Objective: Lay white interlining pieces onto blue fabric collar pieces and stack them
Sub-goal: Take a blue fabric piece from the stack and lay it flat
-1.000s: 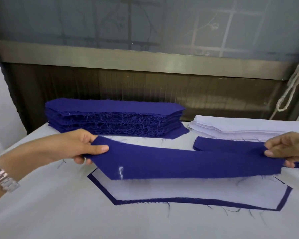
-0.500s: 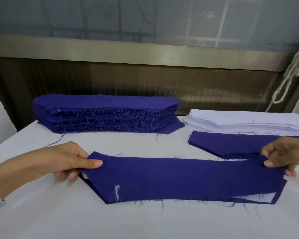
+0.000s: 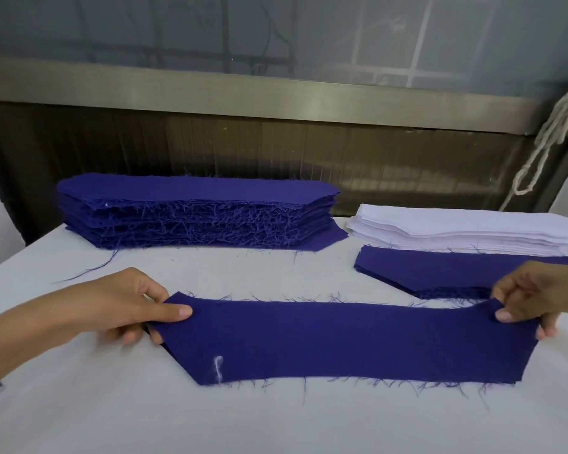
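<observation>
A blue collar piece point(image 3: 341, 342) lies flat near the front of the white table point(image 3: 276, 421), with a white thread tuft on its lower left. My left hand point(image 3: 118, 309) pinches its left end and my right hand point(image 3: 535, 296) pinches its right end. It hides whatever lies beneath it. A tall stack of blue collar pieces point(image 3: 197, 214) stands at the back left. At the back right is a stack of white interlining pieces point(image 3: 473, 231), with a low blue pile point(image 3: 456, 270) just in front of it.
A metal rail and dark panel point(image 3: 276, 152) run behind the table's far edge. A white rope point(image 3: 551, 132) hangs at the right. A loose blue thread point(image 3: 89, 271) lies on the table left of centre.
Both hands have lowered the blue piece onto the white interlining and blue piece that lay on the table. It now covers them fully, and the hands still pinch its ends.
</observation>
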{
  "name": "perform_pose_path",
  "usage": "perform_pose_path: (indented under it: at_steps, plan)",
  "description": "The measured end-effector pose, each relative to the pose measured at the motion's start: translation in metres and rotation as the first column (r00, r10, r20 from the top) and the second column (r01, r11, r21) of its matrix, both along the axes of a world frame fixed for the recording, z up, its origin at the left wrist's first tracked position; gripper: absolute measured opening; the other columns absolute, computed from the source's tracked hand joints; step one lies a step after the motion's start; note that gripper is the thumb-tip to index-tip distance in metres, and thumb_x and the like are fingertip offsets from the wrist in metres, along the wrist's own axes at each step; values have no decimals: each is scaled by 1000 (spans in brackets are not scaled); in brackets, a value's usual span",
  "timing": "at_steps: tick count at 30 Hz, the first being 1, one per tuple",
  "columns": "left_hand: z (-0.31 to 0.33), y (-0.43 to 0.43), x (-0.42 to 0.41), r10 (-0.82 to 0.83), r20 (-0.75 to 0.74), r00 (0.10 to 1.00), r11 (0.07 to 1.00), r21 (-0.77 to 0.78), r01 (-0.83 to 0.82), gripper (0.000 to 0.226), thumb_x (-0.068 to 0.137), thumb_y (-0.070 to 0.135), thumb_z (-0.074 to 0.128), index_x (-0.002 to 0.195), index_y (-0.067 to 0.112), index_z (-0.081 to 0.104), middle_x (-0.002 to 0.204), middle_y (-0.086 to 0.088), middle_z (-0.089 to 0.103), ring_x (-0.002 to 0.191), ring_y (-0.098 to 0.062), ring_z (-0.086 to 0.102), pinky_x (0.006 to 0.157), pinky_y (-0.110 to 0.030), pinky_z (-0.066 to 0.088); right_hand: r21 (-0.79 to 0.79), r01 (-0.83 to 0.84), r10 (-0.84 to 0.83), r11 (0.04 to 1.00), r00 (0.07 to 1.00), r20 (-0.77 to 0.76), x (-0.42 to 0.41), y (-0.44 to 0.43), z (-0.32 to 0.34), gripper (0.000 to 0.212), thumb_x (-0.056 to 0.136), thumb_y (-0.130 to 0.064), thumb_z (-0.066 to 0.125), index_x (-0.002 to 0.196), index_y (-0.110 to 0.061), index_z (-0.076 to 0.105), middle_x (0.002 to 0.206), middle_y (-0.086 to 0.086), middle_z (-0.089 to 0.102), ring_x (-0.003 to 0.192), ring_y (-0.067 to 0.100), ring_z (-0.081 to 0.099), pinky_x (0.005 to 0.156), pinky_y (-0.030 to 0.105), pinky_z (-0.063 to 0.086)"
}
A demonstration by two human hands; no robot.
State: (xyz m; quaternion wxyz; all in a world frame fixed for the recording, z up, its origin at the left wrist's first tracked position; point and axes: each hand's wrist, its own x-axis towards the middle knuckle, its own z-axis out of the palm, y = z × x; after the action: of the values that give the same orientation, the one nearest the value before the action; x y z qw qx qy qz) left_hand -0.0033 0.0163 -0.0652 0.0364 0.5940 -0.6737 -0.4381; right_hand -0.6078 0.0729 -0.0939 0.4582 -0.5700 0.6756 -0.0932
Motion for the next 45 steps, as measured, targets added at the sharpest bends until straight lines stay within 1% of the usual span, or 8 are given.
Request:
perform_pose_path:
  at_steps: [4, 8, 18, 24, 29, 36, 41, 45]
  plan:
    - [1, 2, -4, 34, 22, 999, 998, -53, -33, 64, 61, 61, 75, 81, 0, 68, 73, -20, 73, 35, -7, 46, 37, -14, 28, -10, 2, -3, 1000, 999, -53, -2, 1, 0, 37, 71, -42, 92, 93, -17, 75, 84, 17, 73, 68, 29, 71, 58, 31, 57]
    - [-4, 1, -5, 49, 86, 995, 989, -144, -36, 43, 76, 52, 76, 70, 11, 62, 62, -6, 72, 34, -10, 39, 37, -14, 30, -6, -11, 11, 1000, 997, -72, -2, 0, -3, 31, 69, -44, 93, 78, -25, 70, 68, 4, 65, 63, 26, 69, 56, 30, 56]
    - [-1, -3, 6, 60, 184, 981, 969, -247, -13, 43, 72, 58, 76, 74, 15, 71, 63, 2, 74, 39, -5, 46, 57, -18, 45, 7, 57, -52, 998, 958, -281, -12, 15, 5, 42, 62, -55, 93, 79, -24, 69, 71, 8, 70, 62, 22, 69, 55, 28, 53]
    - [8, 2, 9, 45, 228, 973, 962, -271, 18, 65, 40, 77, 73, 74, 22, 72, 65, 7, 73, 44, -1, 56, 64, -22, 53, -23, 59, -63, 998, 908, -415, 2, 24, 19, 62, 44, -74, 89, 81, -26, 76, 69, 3, 73, 56, 8, 65, 47, 20, 44]
    - [6, 6, 7, 51, 288, 956, 933, -356, 58, 90, 16, 100, 52, 71, 31, 71, 66, 19, 70, 71, -2, 68, 81, -29, 57, -88, 63, -96, 994, 883, -460, 4, 23, 19, 71, 27, -89, 79, 74, -35, 78, 71, -7, 75, 52, 1, 62, 54, 14, 49]
    - [1, 10, -1, 53, 394, 918, 888, -439, 137, 62, 45, 91, 59, 71, 36, 67, 69, 23, 68, 69, 2, 64, 71, -22, 55, -134, 124, -178, 983, 817, -548, -22, 12, 0, 72, 24, -98, 68, 78, -51, 76, 76, -24, 73, 70, -9, 66, 58, 7, 49]
    - [1, 9, 0, -60, 263, 963, 925, -348, 153, 53, 37, 89, 56, 68, 47, 66, 63, 22, 66, 55, 5, 57, 63, -19, 48, -114, 122, -164, 986, 840, -518, -24, 11, -3, 71, 31, -95, 71, 83, -48, 77, 78, -22, 74, 69, -7, 67, 59, 8, 50]
    - [-5, 8, -2, -84, 151, 985, 932, -338, 132, 30, 58, 68, 74, 58, 39, 66, 57, 18, 61, 46, 2, 49, 58, -16, 39, -93, 45, -83, 995, 890, -449, -9, 18, 5, 73, 43, -89, 74, 89, -33, 78, 73, -11, 72, 58, -2, 58, 57, 12, 46]
